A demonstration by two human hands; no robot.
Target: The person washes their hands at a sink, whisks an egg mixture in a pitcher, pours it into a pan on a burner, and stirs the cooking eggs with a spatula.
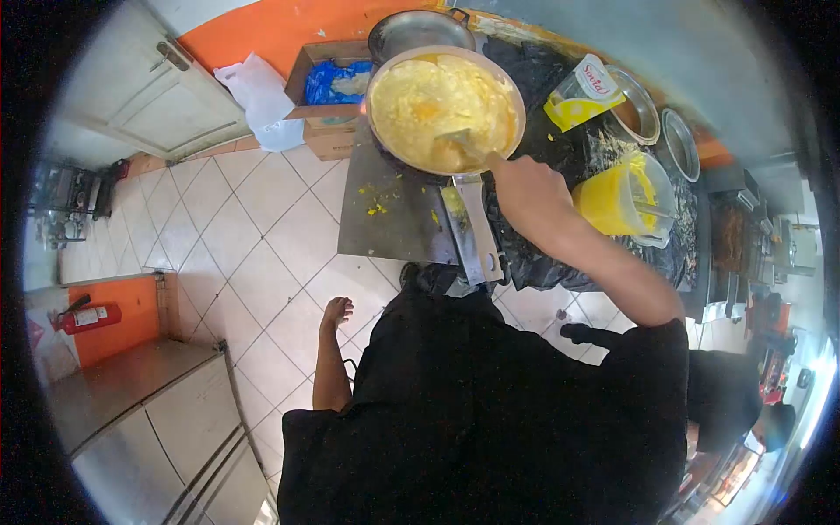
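My right hand (527, 194) is closed round the handle of a spatula (464, 140), whose flat end rests in yellow egg (433, 105) that fills a frying pan (518, 131). The pan's long handle (479, 223) points back toward my body, and no hand is on it. Away from the counter, my left hand (339, 310) hangs low at my side over the tiled floor, its fingers loosely curled, and what they hold, if anything, is too small to tell. Right of the pan stands a plastic jug (605, 201) with yellow liquid and a utensil inside.
Behind the pan are another pan (420, 33) and a cardboard box (302, 79) with blue plastic. Metal bowls (681, 144) and a yellow-and-white pack (586, 92) stand at the back right. A fire extinguisher (90, 318) hangs at left; another person (726, 389) is at right.
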